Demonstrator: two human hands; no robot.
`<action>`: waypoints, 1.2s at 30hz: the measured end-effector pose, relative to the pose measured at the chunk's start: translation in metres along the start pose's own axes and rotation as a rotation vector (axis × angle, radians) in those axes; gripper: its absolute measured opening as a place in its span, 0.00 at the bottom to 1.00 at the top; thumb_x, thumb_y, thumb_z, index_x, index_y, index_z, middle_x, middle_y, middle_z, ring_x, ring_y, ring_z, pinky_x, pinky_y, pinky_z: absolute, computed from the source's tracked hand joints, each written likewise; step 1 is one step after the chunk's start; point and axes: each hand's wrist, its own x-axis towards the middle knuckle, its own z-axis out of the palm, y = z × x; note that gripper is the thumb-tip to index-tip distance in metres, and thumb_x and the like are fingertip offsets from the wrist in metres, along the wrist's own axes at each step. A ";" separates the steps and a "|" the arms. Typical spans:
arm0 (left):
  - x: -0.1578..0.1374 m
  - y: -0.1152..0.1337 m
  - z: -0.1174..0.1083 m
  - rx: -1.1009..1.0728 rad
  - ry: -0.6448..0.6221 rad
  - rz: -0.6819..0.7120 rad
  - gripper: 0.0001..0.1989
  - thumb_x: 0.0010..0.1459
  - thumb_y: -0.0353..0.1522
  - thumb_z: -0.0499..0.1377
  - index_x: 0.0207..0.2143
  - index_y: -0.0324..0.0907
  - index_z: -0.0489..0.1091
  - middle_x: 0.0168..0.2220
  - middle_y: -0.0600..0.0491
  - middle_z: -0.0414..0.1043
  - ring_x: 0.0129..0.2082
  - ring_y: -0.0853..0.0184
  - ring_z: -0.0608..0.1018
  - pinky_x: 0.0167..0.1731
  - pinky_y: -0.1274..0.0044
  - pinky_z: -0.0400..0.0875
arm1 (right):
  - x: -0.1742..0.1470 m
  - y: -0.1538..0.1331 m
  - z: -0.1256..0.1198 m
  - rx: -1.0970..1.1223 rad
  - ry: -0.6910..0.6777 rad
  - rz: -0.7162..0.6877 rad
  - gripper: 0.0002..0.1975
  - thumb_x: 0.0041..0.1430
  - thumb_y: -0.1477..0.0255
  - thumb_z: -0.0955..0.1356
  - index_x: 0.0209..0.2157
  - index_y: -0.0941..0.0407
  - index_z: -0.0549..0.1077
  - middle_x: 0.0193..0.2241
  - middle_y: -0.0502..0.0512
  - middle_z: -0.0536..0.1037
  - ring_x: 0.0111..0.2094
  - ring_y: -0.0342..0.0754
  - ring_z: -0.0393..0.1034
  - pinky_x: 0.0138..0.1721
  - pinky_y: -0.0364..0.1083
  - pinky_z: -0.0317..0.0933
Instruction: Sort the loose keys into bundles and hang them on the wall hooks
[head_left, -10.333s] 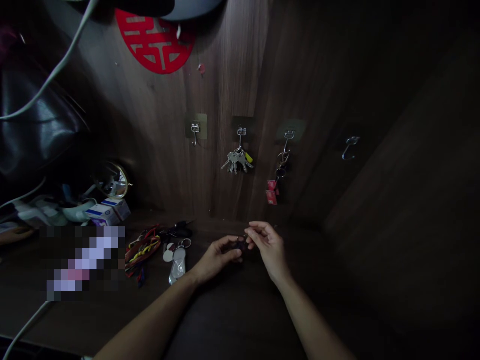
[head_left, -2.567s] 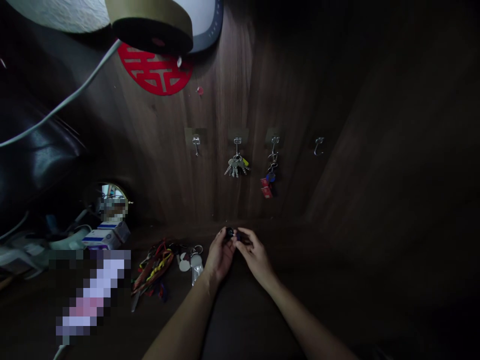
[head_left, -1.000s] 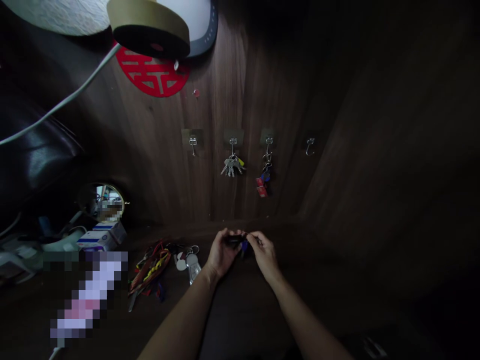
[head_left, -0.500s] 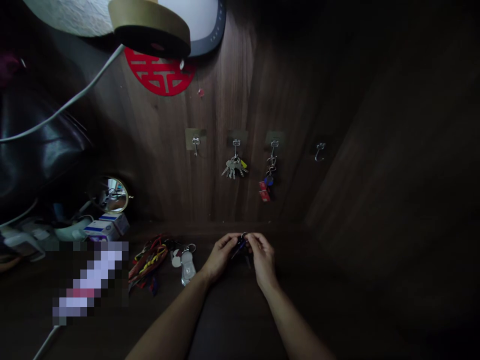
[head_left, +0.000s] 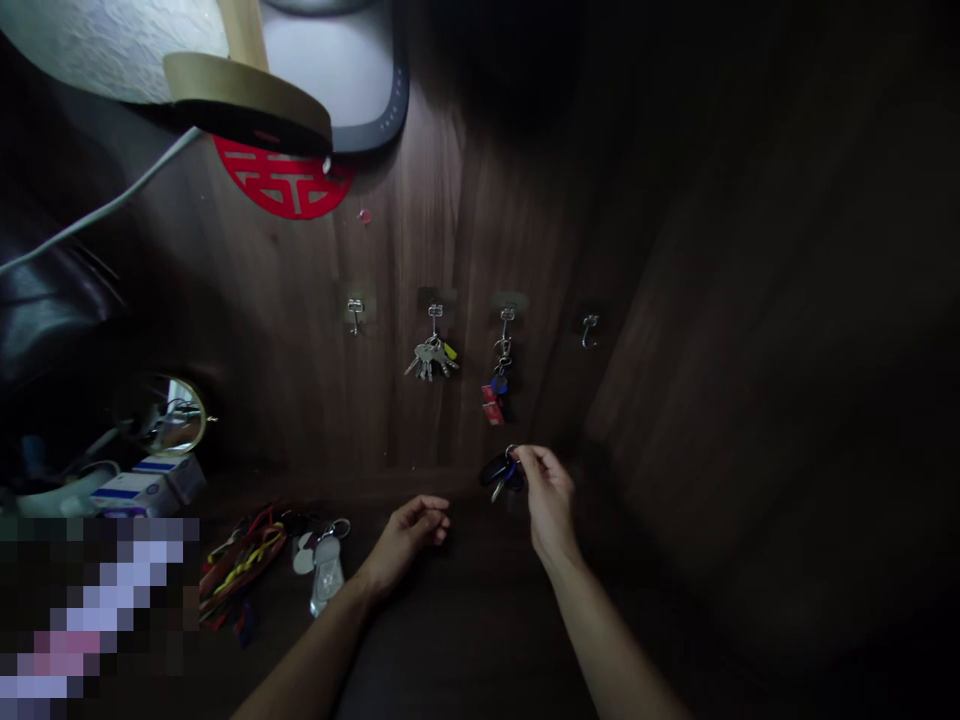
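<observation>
right fingers (head_left: 525,458): pinched narrow on the ring at the top of the key bunch (head_left: 501,472). Bunch hangs free below the pinch, clear of the bench (head_left: 465,600), in front of the back panel.
right hand (head_left: 549,500): raised near the bench's back edge, wrist low, palm facing left. Looks like a lift toward the wall hooks.
left hand (head_left: 405,535): low over the bench, fingers loosely curled, holding nothing. Apart from the bunch.
free hook, right (head_left: 589,330): bare, up and to the right of the bunch. Nearest empty spot, in my judgement.
free hook, left (head_left: 355,312): also bare, further off to the left.
taken hooks: silver keys (head_left: 430,358) on the second, red-tag keys (head_left: 495,390) on the third. The red-tag set hangs just above the held bunch.
how to do it well: keep the pinch on the ring, not on the fob, so the ring stays open to the hook tip. Present the ring flat to the panel, come over the tip, then lower. Stay right of the red-tag keys to avoid snagging them.
risk: dim light, small hook. Let go only once the ring has seated.
bench clutter: braided cords (head_left: 240,565) and white fob (head_left: 325,578) by the left hand, boxes (head_left: 142,485) toward the left edge. None in the way.
</observation>
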 end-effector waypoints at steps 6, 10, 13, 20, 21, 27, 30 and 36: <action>-0.001 0.000 0.005 0.072 0.033 0.012 0.17 0.46 0.39 0.64 0.36 0.38 0.69 0.28 0.54 0.69 0.24 0.75 0.68 0.28 0.81 0.62 | 0.070 -0.036 -0.018 -0.056 0.147 -0.212 0.12 0.46 0.62 0.69 0.26 0.57 0.73 0.25 0.50 0.75 0.29 0.44 0.68 0.33 0.43 0.60; -0.002 0.003 0.009 0.112 0.049 0.008 0.18 0.45 0.41 0.64 0.35 0.38 0.69 0.27 0.55 0.69 0.24 0.74 0.68 0.27 0.80 0.62 | 0.113 -0.055 -0.022 -0.027 0.203 -0.296 0.10 0.46 0.64 0.69 0.26 0.58 0.72 0.25 0.50 0.75 0.29 0.44 0.68 0.31 0.42 0.60; -0.003 0.004 0.011 0.118 0.055 0.015 0.18 0.46 0.41 0.64 0.35 0.38 0.69 0.27 0.55 0.69 0.23 0.74 0.68 0.26 0.80 0.62 | 0.139 -0.065 -0.023 -0.012 0.267 -0.346 0.09 0.45 0.66 0.68 0.25 0.58 0.72 0.24 0.50 0.74 0.28 0.43 0.68 0.31 0.42 0.60; -0.001 0.002 0.012 0.101 0.044 0.037 0.17 0.46 0.41 0.63 0.34 0.38 0.68 0.26 0.55 0.68 0.23 0.74 0.67 0.25 0.79 0.62 | 0.178 -0.069 -0.021 -0.047 0.361 -0.393 0.06 0.44 0.69 0.67 0.24 0.58 0.71 0.22 0.50 0.74 0.28 0.45 0.69 0.32 0.44 0.61; -0.001 0.002 0.012 0.101 0.045 0.036 0.18 0.46 0.41 0.63 0.34 0.38 0.68 0.26 0.55 0.68 0.23 0.74 0.67 0.26 0.79 0.62 | 0.180 -0.066 -0.021 -0.047 0.360 -0.381 0.06 0.43 0.69 0.67 0.23 0.58 0.71 0.22 0.50 0.74 0.28 0.45 0.69 0.32 0.44 0.61; 0.000 0.000 0.010 0.094 0.041 0.035 0.17 0.47 0.41 0.63 0.34 0.38 0.68 0.26 0.55 0.68 0.23 0.74 0.68 0.26 0.80 0.63 | 0.182 -0.049 -0.020 -0.075 0.329 -0.323 0.09 0.43 0.67 0.67 0.25 0.58 0.73 0.24 0.51 0.76 0.29 0.46 0.69 0.31 0.43 0.62; 0.001 -0.002 0.009 0.094 0.039 0.037 0.17 0.47 0.40 0.63 0.35 0.38 0.68 0.26 0.55 0.68 0.22 0.75 0.68 0.25 0.80 0.63 | 0.177 -0.044 -0.019 -0.051 0.319 -0.305 0.10 0.43 0.67 0.67 0.27 0.58 0.74 0.27 0.51 0.76 0.30 0.45 0.69 0.30 0.42 0.62; 0.000 0.000 0.009 0.094 0.044 0.033 0.17 0.46 0.41 0.63 0.34 0.38 0.68 0.26 0.55 0.68 0.23 0.74 0.68 0.26 0.79 0.64 | 0.158 -0.027 -0.028 0.021 0.299 -0.157 0.15 0.46 0.62 0.66 0.34 0.57 0.72 0.30 0.52 0.76 0.30 0.44 0.71 0.27 0.41 0.64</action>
